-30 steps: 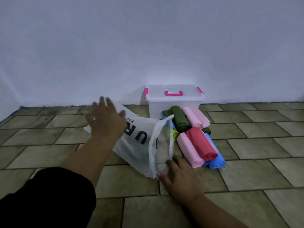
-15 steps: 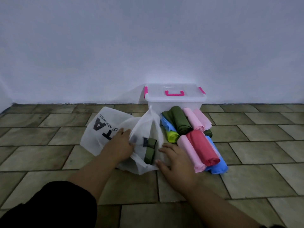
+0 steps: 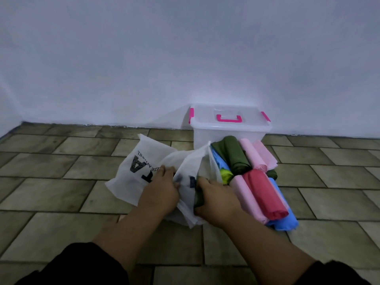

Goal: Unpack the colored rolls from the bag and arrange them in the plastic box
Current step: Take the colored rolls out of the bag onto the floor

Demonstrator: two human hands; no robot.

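White bag (image 3: 131,177), black lettering, lying crumpled on the tiled floor (image 3: 61,182) with its mouth toward the person. Left hand (image 3: 159,194) grips the bag's fabric beside the opening. Right hand (image 3: 216,199) is at the mouth, fingers curled round a dark green roll (image 3: 197,200) that is partly inside. Plastic box (image 3: 228,134), clear, lid on, pink handle (image 3: 228,118) and pink side clips, set against the white wall (image 3: 185,48). Pile of rolls (image 3: 250,177) just beside the bag, reaching the box front: olive roll (image 3: 234,155), pale pink rolls (image 3: 253,155), red roll (image 3: 265,194), blue roll (image 3: 284,221), yellow-green roll (image 3: 226,174). Black sleeves (image 3: 82,266) on both arms.
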